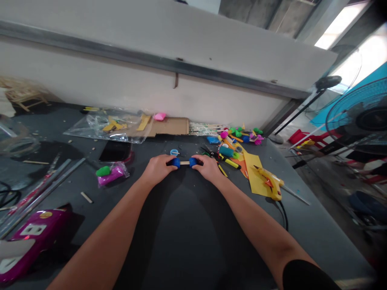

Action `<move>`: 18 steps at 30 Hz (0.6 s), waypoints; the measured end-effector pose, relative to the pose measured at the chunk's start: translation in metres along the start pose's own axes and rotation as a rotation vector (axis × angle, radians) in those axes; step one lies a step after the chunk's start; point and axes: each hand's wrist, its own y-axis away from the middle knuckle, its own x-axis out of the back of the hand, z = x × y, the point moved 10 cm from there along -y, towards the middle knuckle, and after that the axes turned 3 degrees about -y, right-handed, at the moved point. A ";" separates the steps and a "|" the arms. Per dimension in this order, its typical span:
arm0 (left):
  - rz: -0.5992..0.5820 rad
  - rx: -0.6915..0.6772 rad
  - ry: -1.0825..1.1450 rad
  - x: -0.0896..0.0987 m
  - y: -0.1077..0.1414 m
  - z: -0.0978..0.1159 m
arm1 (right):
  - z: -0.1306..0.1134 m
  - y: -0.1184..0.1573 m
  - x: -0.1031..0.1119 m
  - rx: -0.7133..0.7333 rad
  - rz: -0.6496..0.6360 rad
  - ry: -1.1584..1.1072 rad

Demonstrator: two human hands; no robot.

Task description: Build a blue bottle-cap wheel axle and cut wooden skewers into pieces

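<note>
Two round blue pieces that look like bottle caps are joined by a short pale wooden stick (184,163) just above the dark tabletop. My left hand (159,168) pinches the left blue cap (175,162) between thumb and fingers. On the other end, the right blue cap (192,162) is gripped the same way by my right hand (208,167). Behind my left fingertips lies a light blue ring-shaped cap (174,152). Scissors (211,153) lie beyond my right hand, partly hidden among craft bits. Fingers cover the outer faces of both blue caps.
On the right lie a yellow glue gun (273,185), yellow paper (255,173) and a yellow-black cutter (232,162). Leftward are a phone (115,152), purple clay (111,174), metal rods (45,195) and a magenta device (39,237). Cardboard (172,125) borders the white back panel (187,94).
</note>
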 end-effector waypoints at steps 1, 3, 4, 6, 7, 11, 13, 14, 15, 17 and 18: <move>0.002 -0.001 0.003 0.000 0.000 0.000 | 0.000 0.000 0.000 -0.001 0.003 -0.003; 0.006 -0.007 0.009 0.000 0.000 0.000 | 0.001 0.000 0.001 -0.005 0.006 -0.009; 0.008 -0.010 0.011 0.000 0.000 -0.001 | 0.001 0.000 0.001 -0.007 0.007 -0.011; 0.015 -0.016 0.013 0.000 0.000 0.000 | 0.001 0.000 0.001 -0.007 0.008 -0.012; 0.019 -0.017 0.014 0.000 0.000 0.000 | 0.002 0.000 0.001 -0.007 0.011 -0.014; 0.030 -0.036 0.016 0.001 0.000 0.001 | 0.005 0.001 -0.001 -0.001 0.019 -0.063; 0.032 -0.058 0.011 0.001 0.001 0.003 | 0.007 0.001 -0.002 0.003 0.024 -0.096; 0.034 -0.069 0.007 0.001 0.002 0.004 | 0.008 0.002 -0.003 0.002 0.027 -0.106; 0.036 -0.080 0.005 0.001 0.002 0.005 | 0.009 0.002 -0.003 0.000 0.030 -0.112; 0.035 -0.099 -0.002 0.001 0.004 0.006 | 0.010 0.003 -0.004 -0.001 0.032 -0.116; 0.033 -0.107 -0.008 0.000 0.005 0.007 | 0.010 0.003 -0.004 0.003 0.033 -0.118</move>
